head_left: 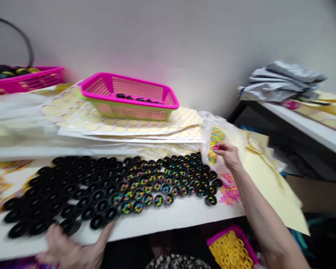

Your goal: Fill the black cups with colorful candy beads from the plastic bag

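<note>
Many small round black caps lie packed together on a white table. Those on the right hold small coloured rings; those on the left look empty. My left hand rests at the table's front edge, fingers spread, touching the nearest empty caps. My right hand reaches to the right end of the table and touches a clear plastic bag holding multicoloured rings. Whether its fingers pinch anything is blurred. Loose pink rings lie on the table below that hand.
A pink and green basket sits on stacked sticker sheets behind the caps. Another pink basket stands far left. Yellow paper sheets hang off the right end. A basket of yellow rings sits below. Grey bags lie on a side shelf.
</note>
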Demonstrator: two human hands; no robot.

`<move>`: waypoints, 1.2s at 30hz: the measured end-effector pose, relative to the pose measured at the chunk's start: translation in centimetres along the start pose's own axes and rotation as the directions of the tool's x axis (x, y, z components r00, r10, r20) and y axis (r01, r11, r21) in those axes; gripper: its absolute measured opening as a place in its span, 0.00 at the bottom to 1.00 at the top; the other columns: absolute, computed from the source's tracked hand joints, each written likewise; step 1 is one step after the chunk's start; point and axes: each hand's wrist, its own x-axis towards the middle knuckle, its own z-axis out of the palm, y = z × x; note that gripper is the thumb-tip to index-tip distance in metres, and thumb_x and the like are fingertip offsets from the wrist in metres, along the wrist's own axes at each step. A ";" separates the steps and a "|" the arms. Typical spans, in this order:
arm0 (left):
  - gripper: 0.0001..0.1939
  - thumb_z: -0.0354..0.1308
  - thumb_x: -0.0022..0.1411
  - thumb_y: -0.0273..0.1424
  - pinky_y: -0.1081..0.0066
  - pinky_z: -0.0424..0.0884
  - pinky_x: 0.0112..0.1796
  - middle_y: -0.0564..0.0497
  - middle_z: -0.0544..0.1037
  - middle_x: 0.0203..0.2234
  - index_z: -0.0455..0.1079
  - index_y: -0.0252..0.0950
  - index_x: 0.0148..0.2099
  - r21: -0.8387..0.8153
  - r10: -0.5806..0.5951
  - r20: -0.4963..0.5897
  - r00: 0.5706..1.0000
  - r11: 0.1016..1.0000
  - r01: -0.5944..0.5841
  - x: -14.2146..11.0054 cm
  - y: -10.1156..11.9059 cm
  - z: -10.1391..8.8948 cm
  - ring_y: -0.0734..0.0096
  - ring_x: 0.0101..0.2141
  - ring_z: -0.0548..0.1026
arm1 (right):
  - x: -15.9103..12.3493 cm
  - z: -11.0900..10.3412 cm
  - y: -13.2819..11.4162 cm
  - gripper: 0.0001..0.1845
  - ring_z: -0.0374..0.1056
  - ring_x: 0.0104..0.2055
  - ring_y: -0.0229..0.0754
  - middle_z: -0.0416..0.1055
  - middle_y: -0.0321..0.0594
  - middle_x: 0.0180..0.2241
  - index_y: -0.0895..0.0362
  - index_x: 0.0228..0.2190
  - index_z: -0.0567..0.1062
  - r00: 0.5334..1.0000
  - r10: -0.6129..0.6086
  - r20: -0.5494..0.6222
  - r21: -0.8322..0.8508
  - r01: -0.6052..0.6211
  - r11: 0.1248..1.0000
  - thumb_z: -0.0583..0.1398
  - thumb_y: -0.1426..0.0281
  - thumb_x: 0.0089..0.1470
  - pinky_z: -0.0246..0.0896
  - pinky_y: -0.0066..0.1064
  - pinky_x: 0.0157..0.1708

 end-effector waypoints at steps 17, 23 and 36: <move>0.57 0.61 0.42 0.55 0.44 0.43 0.56 0.26 0.58 0.55 0.42 0.29 0.64 0.212 0.219 -0.042 0.975 0.955 -0.206 -1.3 0.3 -0.9 0.43 0.57 0.58 | -8.6 23.2 -10.1 0.06 0.61 0.30 0.38 0.68 0.35 0.26 0.56 0.28 0.74 0.584 -0.290 0.758 -0.081 0.525 0.847 0.57 0.72 0.47 0.54 0.29 0.30; 0.58 0.63 0.41 0.54 0.44 0.42 0.56 0.26 0.58 0.55 0.42 0.28 0.64 0.198 0.238 -0.049 0.970 0.954 -0.224 -1.2 0.2 -0.9 0.43 0.57 0.58 | -7.8 25.4 -10.4 0.10 0.61 0.35 0.42 0.69 0.41 0.31 0.56 0.30 0.74 0.533 -0.265 0.804 -0.348 0.782 0.516 0.53 0.74 0.51 0.51 0.30 0.32; 0.57 0.63 0.41 0.54 0.44 0.44 0.55 0.25 0.60 0.55 0.44 0.27 0.64 0.201 0.250 -0.060 0.966 0.951 -0.234 -1.2 0.1 -0.8 0.43 0.56 0.59 | -8.3 27.1 -12.3 0.12 0.59 0.39 0.48 0.67 0.49 0.35 0.59 0.32 0.75 0.363 -0.164 0.917 -0.345 0.930 0.131 0.53 0.77 0.48 0.50 0.36 0.33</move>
